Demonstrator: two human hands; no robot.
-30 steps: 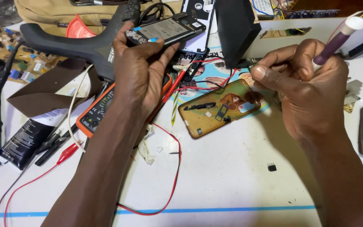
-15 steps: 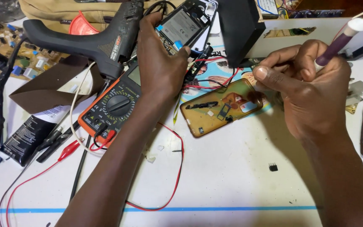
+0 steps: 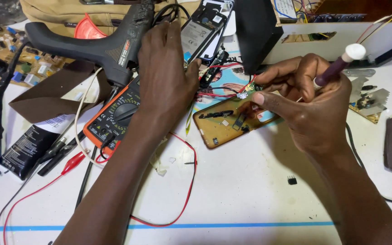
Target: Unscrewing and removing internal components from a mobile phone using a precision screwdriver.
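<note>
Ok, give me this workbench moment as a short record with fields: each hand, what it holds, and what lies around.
left hand: left hand rests on the opened phone, over the multimeter
right hand: right hand grips a purple-handled tool, tip hidden behind the fingers
under right hand: orange phone back cover with small parts on it
nearby: black glue gun; red wire; black tube; small black chip
surface: white table with blue line

Left hand [image 3: 166, 77] reaches far, palm down, fingers spread flat. Right hand [image 3: 309, 106] curled, thumb and fingers pinched tight, wrist raised.
</note>
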